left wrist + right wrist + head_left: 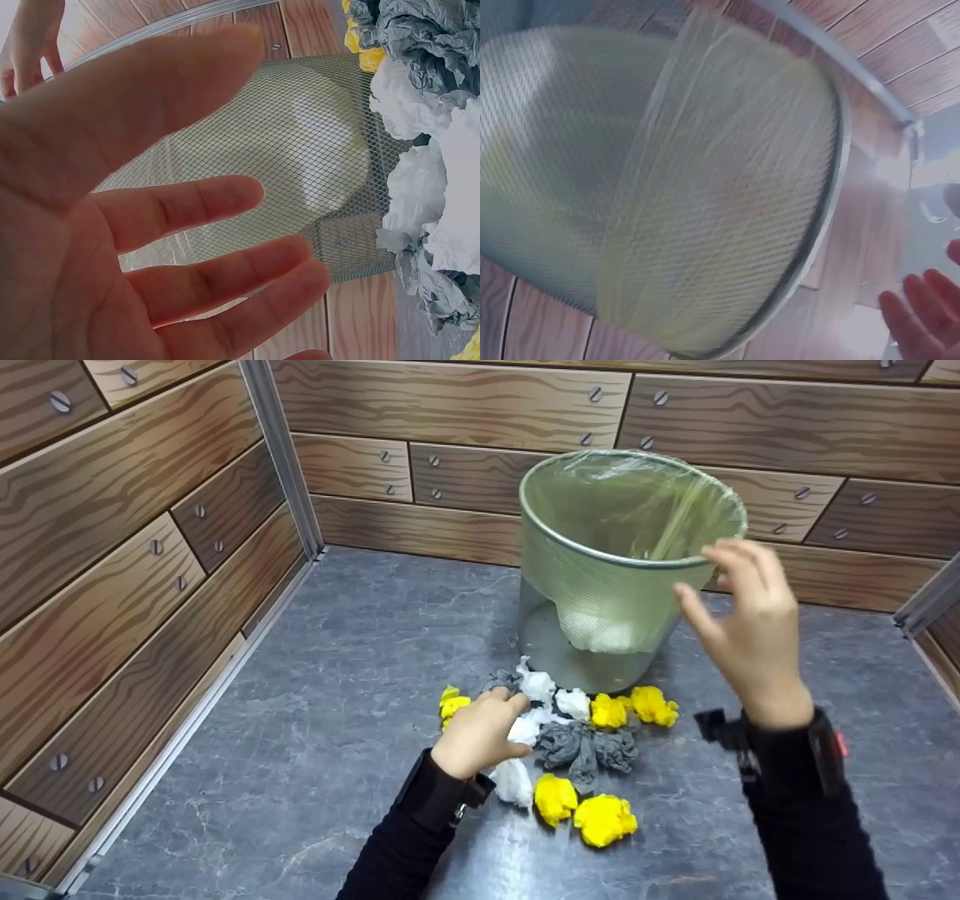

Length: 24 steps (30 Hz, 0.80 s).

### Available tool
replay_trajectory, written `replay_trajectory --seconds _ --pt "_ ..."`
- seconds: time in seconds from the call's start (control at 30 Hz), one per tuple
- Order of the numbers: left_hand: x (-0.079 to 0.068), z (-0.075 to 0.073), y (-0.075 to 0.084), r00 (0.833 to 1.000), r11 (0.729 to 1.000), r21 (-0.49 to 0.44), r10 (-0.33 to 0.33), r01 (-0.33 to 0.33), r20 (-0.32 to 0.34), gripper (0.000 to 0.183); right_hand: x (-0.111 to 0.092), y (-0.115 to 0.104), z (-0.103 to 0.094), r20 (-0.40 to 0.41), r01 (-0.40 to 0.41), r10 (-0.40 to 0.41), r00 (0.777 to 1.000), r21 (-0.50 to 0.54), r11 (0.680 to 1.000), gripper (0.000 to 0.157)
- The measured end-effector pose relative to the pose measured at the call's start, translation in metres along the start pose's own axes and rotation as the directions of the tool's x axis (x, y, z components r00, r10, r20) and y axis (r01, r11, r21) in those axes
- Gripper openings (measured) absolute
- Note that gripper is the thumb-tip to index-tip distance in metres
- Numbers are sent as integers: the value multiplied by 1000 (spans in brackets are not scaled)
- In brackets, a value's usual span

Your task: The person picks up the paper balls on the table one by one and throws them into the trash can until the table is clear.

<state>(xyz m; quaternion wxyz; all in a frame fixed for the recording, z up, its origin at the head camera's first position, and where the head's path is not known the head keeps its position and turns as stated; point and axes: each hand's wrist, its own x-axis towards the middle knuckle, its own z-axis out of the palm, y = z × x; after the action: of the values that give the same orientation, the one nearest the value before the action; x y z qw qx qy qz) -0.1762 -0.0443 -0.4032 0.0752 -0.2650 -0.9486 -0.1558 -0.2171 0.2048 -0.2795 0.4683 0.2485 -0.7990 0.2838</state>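
A mesh wastebasket (581, 671) lined with a translucent yellowish bag (615, 600) stands upright in the head view; something white shows low in the bag. In front of it lies a cluster of crumpled pieces: white (513, 782), grey (585, 750) and yellow (604, 820). My left hand (480, 733) is over the left side of this cluster, and its wrist view shows the fingers (210, 202) apart, holding nothing. Near the basket's right rim is my right hand (757, 622), thumb and fingers spread, with nothing in it; its fingertips (922, 315) appear beyond the rim in the right wrist view.
Wood-patterned panels (450, 405) wall the space at the back and left, joined by a metal corner post (281, 457). Everything stands on a grey, marbled floor surface (247, 720). Two yellow pieces (654, 706) lie close to the basket's base.
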Motion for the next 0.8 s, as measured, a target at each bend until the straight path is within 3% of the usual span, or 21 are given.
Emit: replay_trajectory --seconds 0.3,0.47,0.63,0.8 --pt "0 1 -1 995 994 47 102 -102 16 45 -62 -10 10 91 7 -10 996 34 999 30" --pt "1 2 0 990 991 33 132 -133 41 44 -96 -5 22 196 0 4 981 -18 1000 31" --pt "2 1 -1 989 990 19 136 -137 51 46 -115 1 27 228 -10 19 974 -40 999 31" --pt "1 0 -5 991 991 15 129 -130 31 47 -121 4 26 236 -50 59 970 -44 998 30"
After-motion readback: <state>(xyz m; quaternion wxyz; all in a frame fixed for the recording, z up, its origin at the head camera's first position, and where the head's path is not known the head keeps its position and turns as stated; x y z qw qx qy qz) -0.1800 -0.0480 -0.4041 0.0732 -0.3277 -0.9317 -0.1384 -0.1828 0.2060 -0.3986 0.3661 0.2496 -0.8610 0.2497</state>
